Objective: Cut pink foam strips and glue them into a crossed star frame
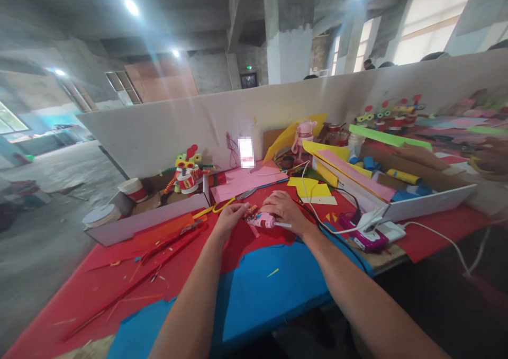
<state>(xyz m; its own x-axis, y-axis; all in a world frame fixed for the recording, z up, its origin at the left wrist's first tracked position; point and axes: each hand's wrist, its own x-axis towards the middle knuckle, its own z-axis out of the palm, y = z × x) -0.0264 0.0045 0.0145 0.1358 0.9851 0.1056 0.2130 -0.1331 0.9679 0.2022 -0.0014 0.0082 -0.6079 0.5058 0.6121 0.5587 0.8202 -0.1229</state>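
Note:
Near the middle of the table, my right hand (282, 208) curls over a pink glue gun (265, 221), from whose right end a whitish glue stick (282, 225) pokes out. My left hand (232, 218) is beside the gun's left end, thumb and fingers pinched together. Small orange bits (252, 209) show between the two hands, too small to name; what the left fingers hold is unclear. Red sheets lie under the hands, and a blue sheet (270, 282) is in front of them. Scissors (246, 194) with yellow handles lie just behind my left hand.
At left, a shallow box (146, 218) holds a paper-cup robot figure (188, 176) and cups. A larger box (432, 203) with coloured rolls stands right. A purple power strip (367, 237) with trailing cables sits by my right forearm. Yellow paper (315, 188) and a white partition (178, 126) lie beyond.

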